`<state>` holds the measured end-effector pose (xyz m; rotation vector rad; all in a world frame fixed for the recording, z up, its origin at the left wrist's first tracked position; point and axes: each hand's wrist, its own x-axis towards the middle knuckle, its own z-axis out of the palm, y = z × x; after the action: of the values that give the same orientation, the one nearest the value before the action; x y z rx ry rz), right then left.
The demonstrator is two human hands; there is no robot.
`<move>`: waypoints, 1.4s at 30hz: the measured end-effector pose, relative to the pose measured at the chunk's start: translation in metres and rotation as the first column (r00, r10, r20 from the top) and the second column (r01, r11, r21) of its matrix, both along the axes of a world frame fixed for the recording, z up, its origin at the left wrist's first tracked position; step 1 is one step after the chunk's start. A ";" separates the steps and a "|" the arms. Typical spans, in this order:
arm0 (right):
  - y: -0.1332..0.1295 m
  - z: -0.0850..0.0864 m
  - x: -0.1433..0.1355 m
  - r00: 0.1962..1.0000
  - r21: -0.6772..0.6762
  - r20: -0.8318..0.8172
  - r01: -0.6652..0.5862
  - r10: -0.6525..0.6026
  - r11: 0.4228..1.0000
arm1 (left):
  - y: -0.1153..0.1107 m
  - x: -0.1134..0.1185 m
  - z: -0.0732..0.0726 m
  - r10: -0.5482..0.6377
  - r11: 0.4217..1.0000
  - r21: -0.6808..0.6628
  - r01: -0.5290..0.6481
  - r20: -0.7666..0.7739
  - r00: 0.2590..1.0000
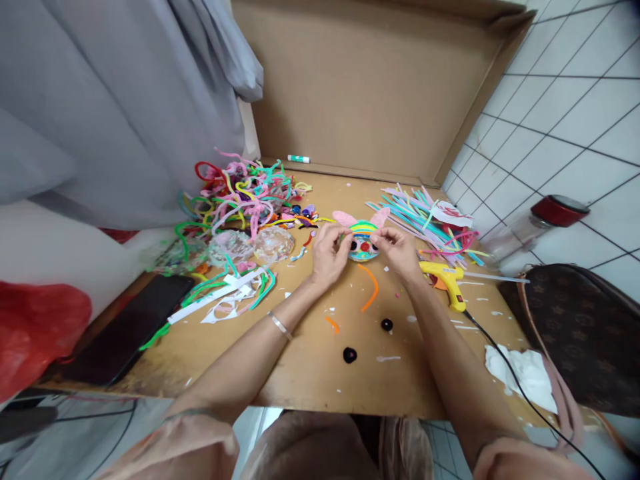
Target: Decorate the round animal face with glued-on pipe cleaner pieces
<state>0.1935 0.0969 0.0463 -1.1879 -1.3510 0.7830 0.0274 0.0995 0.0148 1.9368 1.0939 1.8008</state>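
Note:
A small craft animal face (365,246) with pink ears, coloured stripes across its top, dark eyes and a red nose is between my two hands. My left hand (330,252) pinches its left edge beside one dark eye. On the other side, my right hand (397,250) has thumb and fingertips closed at the right edge, near the other eye. An orange pipe cleaner piece (370,288) lies just below the face. Closer to me are two black round pieces (350,355) and a short orange scrap (332,325).
Tangled pipe cleaners (250,193) heap at left, by a black phone (133,327). Straight pipe cleaners (410,213) lie at right, near a yellow glue gun (447,279) with a cord. A brown bag (575,327), tissue (520,373) and clear bottle (530,230) line the right side.

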 end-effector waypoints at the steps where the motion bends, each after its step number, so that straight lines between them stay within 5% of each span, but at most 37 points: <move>1: 0.000 0.000 0.000 1.000 0.011 0.001 0.000 0.000 1.000 | 0.000 0.000 0.000 0.003 1.000 0.004 -0.003 -0.025 1.000; 17: 0.010 -0.013 0.003 0.990 0.072 0.034 0.134 -0.137 0.988 | 0.006 0.005 0.002 0.026 0.996 -0.082 -0.042 -0.194 0.981; 29: 0.009 -0.014 -0.004 0.984 0.043 0.047 0.172 -0.174 0.984 | 0.007 0.008 0.003 -0.021 0.983 -0.185 0.003 -0.098 0.995; 42: 0.000 -0.015 -0.008 0.963 0.129 0.139 0.212 -0.229 0.969 | 0.004 0.004 -0.009 0.011 1.000 -0.003 -0.012 -0.201 0.980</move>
<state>0.1858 0.0969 0.0309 -1.3032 -1.3406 0.4581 0.0314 0.1032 0.0063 2.1522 1.1704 1.6343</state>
